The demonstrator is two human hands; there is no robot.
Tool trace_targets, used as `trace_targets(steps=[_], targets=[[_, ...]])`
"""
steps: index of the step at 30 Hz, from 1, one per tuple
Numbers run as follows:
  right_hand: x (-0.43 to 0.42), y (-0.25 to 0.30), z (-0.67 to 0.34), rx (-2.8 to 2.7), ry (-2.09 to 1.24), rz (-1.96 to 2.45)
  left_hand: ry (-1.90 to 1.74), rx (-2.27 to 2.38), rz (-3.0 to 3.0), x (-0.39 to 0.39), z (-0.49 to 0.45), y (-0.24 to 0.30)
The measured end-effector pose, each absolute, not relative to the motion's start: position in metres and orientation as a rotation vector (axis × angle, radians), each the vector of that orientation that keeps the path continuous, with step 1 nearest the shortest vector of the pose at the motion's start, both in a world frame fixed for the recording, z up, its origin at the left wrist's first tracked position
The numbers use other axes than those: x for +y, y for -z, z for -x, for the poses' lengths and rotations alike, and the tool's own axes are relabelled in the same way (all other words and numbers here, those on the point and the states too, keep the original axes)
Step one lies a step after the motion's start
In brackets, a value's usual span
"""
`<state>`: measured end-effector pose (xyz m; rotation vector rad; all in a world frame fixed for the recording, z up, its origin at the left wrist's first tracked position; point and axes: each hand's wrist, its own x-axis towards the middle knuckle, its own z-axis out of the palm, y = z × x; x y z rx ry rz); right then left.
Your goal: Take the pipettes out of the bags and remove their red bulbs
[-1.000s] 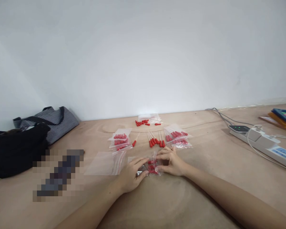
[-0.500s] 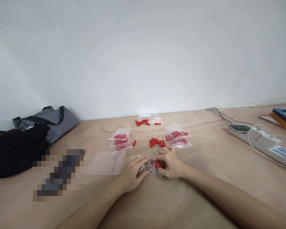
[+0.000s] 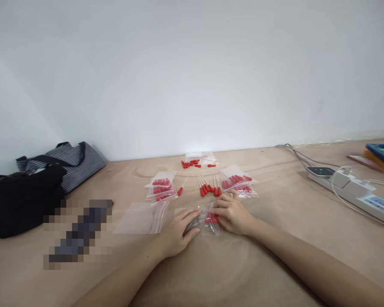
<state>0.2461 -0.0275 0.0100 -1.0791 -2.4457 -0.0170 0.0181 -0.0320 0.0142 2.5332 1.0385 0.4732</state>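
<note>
A clear zip bag point(image 3: 201, 230) lies on the table with red-bulbed droppers point(image 3: 212, 218) in it, their bulbs towards its right end. My left hand point(image 3: 180, 232) rests on the bag's left part, fingers on top and thumb at the near side, holding it down. At the bag's right end, by the bulbs, the curled fingers of my right hand point(image 3: 235, 213) grip its edge; the fingertips are partly hidden. Just beyond are several loose droppers point(image 3: 208, 189) with thin clear stems pointing away, and a single dropper point(image 3: 180, 191) to their left.
Filled zip bags are stacked at the left point(image 3: 161, 187) and right point(image 3: 238, 183). A flat zip bag point(image 3: 137, 218) lies left of my hand. More droppers point(image 3: 190, 163) are near the wall. A power strip point(image 3: 355, 187) stands right; a striped bag point(image 3: 83, 164) and a pixelated dark object point(image 3: 83, 232) are left.
My right hand has shifted slightly right and away from the bulbs, and its thumb no longer shows in front of them. The left hand has stayed on the bag.
</note>
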Motion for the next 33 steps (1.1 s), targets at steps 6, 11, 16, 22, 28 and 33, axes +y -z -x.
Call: trace_targets(steps=[6, 11, 16, 22, 28, 33], targets=[[-0.029, -0.020, -0.271, -2.503, -0.143, 1.081, -0.460, 1.053, -2.538, -0.031, -0.018, -0.015], [-0.031, -0.021, -0.262, -2.513, -0.283, 1.105, -0.468, 1.039, -2.545, -0.031, -0.018, -0.015], [-0.031, -0.019, -0.252, -2.499, -0.388, 1.157, -0.473, 1.040, -2.555, -0.032, -0.018, -0.017], [-0.022, -0.037, -0.283, -2.551, -0.443, 1.187, -0.442, 1.048, -2.554, -0.032, -0.018, -0.018], [0.003, -0.050, -0.333, -2.308, -0.729, 1.311, -0.443, 1.045, -2.559, -0.032, -0.018, -0.016], [0.016, -0.043, -0.313, -2.090, -0.419, 1.602, -0.466, 1.032, -2.557, -0.031, -0.017, -0.016]])
